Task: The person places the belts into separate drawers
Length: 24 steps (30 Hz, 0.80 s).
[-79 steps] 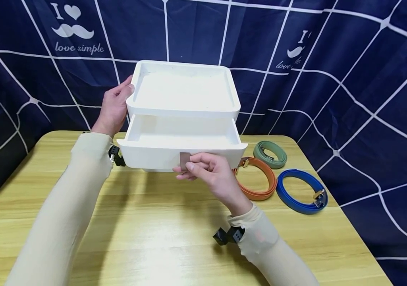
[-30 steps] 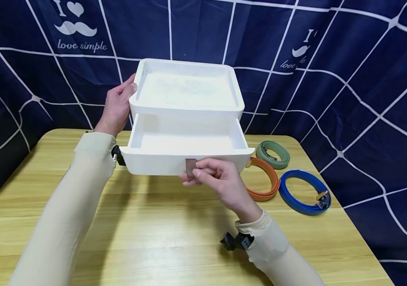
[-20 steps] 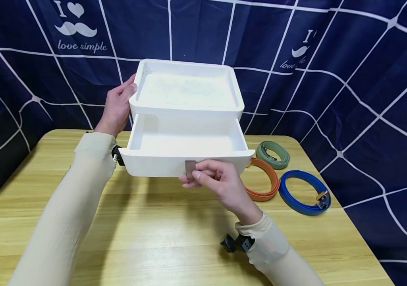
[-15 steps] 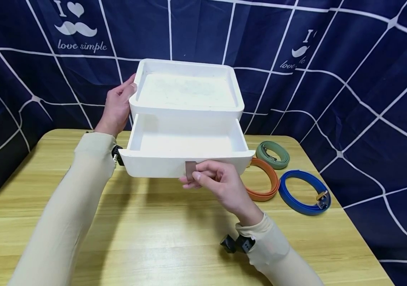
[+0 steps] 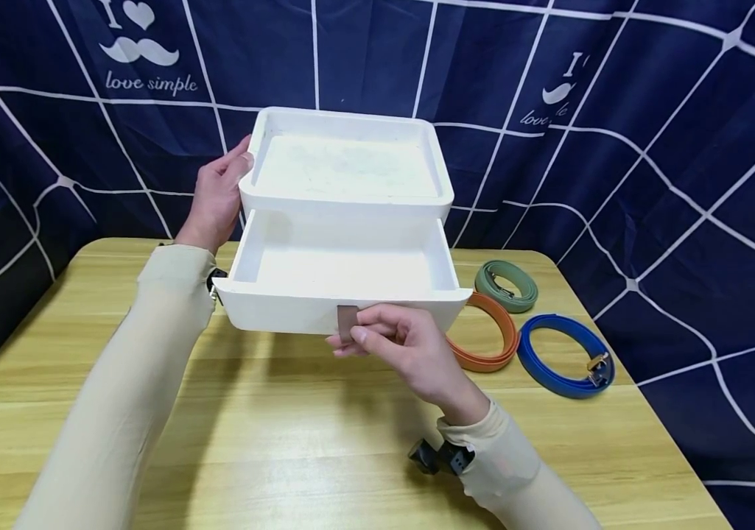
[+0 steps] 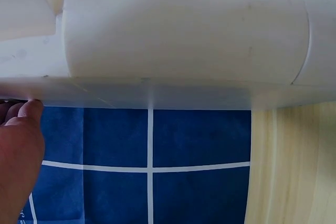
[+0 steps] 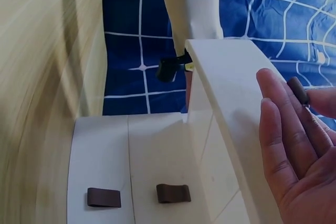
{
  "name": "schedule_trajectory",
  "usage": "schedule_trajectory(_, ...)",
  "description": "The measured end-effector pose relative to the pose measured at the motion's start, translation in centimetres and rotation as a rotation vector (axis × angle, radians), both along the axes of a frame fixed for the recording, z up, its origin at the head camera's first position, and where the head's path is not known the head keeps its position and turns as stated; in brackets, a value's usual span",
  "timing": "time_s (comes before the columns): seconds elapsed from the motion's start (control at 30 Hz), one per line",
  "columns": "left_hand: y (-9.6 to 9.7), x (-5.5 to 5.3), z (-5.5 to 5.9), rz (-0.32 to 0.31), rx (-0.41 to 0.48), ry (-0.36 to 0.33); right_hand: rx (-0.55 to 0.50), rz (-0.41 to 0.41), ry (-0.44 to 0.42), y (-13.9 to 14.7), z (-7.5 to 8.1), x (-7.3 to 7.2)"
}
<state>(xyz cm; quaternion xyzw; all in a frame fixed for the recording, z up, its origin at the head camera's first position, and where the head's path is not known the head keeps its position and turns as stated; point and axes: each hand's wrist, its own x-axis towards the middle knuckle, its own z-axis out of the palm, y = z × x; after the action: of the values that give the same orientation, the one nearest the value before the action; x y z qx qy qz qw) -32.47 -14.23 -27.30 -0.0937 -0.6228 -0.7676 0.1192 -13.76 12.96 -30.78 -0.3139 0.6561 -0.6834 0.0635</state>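
Observation:
A white drawer unit (image 5: 350, 168) with a shallow tray-like top stands on the table, its top drawer (image 5: 340, 314) pulled out toward me. Inside, the drawer shows only its bare white floor. My left hand (image 5: 213, 193) holds the unit's left side near the back, thumb up at the top rim; in the left wrist view part of its fingers is cut off. At the drawer front, my right hand (image 5: 410, 346) pinches the brown pull tab (image 5: 347, 324) between thumb and finger. Two lower drawers with brown tabs (image 7: 174, 193) show closed in the right wrist view.
To the right of the unit lie three coiled belts: a green belt (image 5: 523, 294), an orange belt (image 5: 506, 331) partly behind the drawer, and a blue belt (image 5: 552, 383) with a gold buckle. A dark blue gridded curtain (image 5: 364, 59) hangs behind the wooden table (image 5: 271, 456).
The top drawer has slid further out toward me, with my right hand on its tab all along. My left hand keeps its hold on the unit's side.

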Motion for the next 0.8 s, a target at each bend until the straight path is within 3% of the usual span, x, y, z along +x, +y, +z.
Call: schedule_trajectory(0.8,-0.04,0.09,-0.07,-0.02,0.047,0.003,0.027,0.005,-0.029,0.37,0.15,0.42)
